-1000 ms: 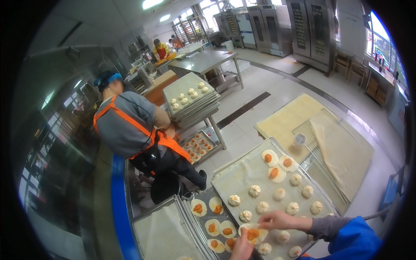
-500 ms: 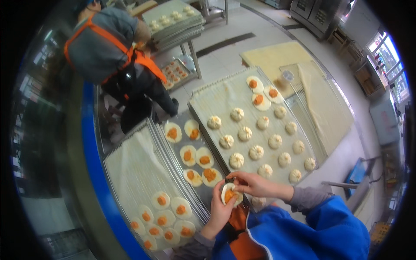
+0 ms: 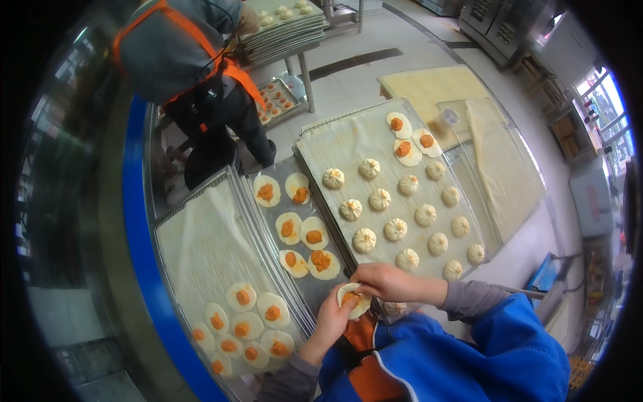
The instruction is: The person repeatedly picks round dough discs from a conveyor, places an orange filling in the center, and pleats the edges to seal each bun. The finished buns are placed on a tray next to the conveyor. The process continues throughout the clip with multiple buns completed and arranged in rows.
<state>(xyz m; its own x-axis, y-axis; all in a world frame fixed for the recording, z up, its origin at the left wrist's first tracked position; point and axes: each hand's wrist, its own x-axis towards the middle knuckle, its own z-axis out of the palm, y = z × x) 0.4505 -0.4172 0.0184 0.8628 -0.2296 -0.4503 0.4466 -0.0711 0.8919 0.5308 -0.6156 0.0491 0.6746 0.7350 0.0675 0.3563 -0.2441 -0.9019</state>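
Note:
In front of my chest a flat round of dough [image 3: 362, 307] with orange filling lies cupped in my left hand [image 3: 328, 320], its thumb by the filling. The fingers of my right hand [image 3: 385, 281] pinch the wrapper's far edge. Just beyond, a grey metal tray [image 3: 268, 218] carries several filled rounds, such as one wrapper [image 3: 324, 264]. To the right, a paper-lined tray [image 3: 348, 142] holds rows of pleated buns [image 3: 396, 230] and three open filled wrappers [image 3: 403, 151] at its far end. More filled rounds [image 3: 242, 296] cluster on the lined tray [image 3: 201, 244] at left.
A co-worker [image 3: 177, 57] in grey with orange straps bends beyond the trays at far left. Behind them stand stacked trays [image 3: 284, 37] on a metal table. At right lie a pale board [image 3: 435, 84], a clear cup [image 3: 449, 118] and a cloth-covered rack [image 3: 506, 167].
My right fingers have shifted along the wrapper's far edge, and the wrapper looks tilted more toward me. The co-worker has straightened slightly and moved right in the picture. The view has shifted a little.

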